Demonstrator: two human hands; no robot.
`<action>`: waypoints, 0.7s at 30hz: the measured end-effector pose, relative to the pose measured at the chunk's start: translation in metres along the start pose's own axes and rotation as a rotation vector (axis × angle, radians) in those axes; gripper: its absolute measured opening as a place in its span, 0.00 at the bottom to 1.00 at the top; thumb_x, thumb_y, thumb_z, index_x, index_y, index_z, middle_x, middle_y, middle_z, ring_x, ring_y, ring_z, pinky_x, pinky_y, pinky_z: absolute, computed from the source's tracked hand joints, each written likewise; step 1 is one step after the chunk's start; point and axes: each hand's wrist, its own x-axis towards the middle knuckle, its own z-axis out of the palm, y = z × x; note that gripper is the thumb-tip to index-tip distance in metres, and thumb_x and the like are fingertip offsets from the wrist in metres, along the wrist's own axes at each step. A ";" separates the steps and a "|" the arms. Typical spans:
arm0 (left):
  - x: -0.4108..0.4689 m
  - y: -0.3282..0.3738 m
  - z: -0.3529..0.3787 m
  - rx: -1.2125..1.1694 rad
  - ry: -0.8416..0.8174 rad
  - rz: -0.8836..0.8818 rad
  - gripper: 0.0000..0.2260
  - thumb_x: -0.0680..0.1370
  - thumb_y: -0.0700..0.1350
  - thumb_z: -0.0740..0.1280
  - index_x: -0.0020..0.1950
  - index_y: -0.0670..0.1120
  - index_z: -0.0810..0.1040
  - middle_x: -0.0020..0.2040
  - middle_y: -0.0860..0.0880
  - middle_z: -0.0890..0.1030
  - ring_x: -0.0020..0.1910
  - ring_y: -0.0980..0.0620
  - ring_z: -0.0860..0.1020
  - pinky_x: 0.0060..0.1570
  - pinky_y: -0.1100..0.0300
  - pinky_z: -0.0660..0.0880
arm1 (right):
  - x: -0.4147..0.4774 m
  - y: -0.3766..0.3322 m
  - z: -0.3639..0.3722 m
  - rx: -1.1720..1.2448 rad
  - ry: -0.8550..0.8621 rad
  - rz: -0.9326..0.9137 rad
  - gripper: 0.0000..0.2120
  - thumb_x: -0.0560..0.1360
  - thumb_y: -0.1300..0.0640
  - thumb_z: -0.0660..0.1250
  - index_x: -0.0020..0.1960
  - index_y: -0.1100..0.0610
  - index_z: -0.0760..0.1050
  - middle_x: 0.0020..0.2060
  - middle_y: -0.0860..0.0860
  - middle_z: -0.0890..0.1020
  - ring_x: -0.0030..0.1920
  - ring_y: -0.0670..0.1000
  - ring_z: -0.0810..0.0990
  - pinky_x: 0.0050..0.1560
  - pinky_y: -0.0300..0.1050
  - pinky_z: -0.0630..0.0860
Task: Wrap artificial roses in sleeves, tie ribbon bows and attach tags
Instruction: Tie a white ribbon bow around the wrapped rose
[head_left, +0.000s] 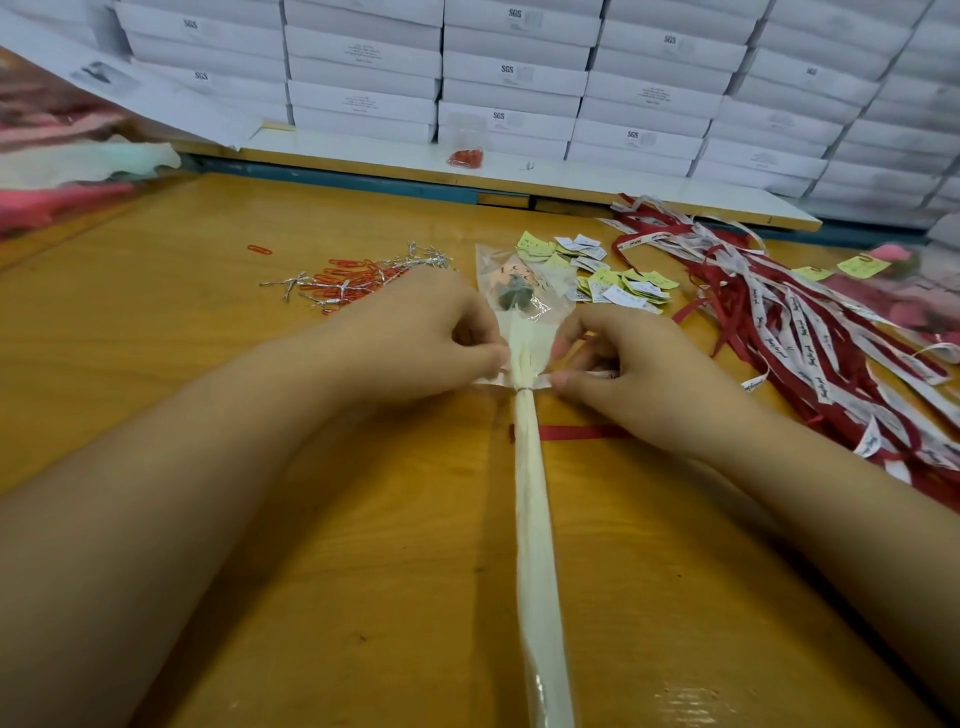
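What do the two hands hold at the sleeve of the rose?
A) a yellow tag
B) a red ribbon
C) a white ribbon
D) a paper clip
C: the left hand and the right hand each pinch an end of the white ribbon round the sleeve.

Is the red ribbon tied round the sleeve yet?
No: the red ribbon lies flat on the table, passing under the sleeve with no knot.

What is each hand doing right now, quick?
Left hand: pinching the ribbon at its left end, beside the sleeved rose.
Right hand: pinching the ribbon's right end.
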 end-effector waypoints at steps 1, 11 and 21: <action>0.001 0.000 0.000 0.015 0.012 0.001 0.06 0.75 0.52 0.69 0.38 0.57 0.81 0.35 0.64 0.77 0.40 0.70 0.76 0.32 0.79 0.68 | 0.000 0.000 0.000 0.015 -0.005 0.006 0.07 0.73 0.55 0.71 0.48 0.47 0.74 0.36 0.45 0.81 0.35 0.40 0.77 0.35 0.34 0.71; 0.001 -0.007 -0.001 -0.004 -0.084 -0.101 0.08 0.73 0.45 0.71 0.44 0.55 0.73 0.36 0.55 0.80 0.33 0.67 0.76 0.30 0.72 0.70 | -0.001 0.000 -0.009 0.250 -0.101 0.146 0.05 0.74 0.63 0.67 0.46 0.55 0.74 0.29 0.47 0.82 0.23 0.40 0.70 0.23 0.33 0.67; -0.003 -0.008 -0.020 -0.655 -0.219 -0.160 0.15 0.77 0.35 0.62 0.38 0.50 0.83 0.35 0.49 0.81 0.35 0.54 0.78 0.35 0.64 0.75 | -0.004 0.005 -0.029 0.520 -0.173 0.136 0.09 0.74 0.69 0.64 0.46 0.57 0.78 0.33 0.52 0.79 0.35 0.55 0.72 0.35 0.45 0.66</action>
